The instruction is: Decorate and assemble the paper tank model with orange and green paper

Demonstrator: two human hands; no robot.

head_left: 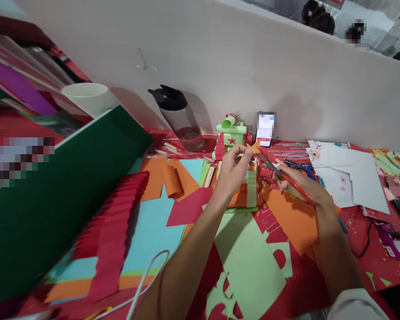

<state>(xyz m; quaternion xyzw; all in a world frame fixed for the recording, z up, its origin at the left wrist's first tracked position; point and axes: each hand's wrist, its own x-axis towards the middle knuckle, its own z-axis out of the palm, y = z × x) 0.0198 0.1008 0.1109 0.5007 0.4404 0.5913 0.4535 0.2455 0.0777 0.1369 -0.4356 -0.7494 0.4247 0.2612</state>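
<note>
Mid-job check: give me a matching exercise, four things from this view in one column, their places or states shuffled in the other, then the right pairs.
Things:
1. scissors
2. small orange paper piece
3. phone
4. clear bottle

Places or states:
A. held by the left hand
B. topped with a black lid
C. held in the right hand
D. lit up

Pairs: 1-C, 2-A, 3-D, 4-B
</note>
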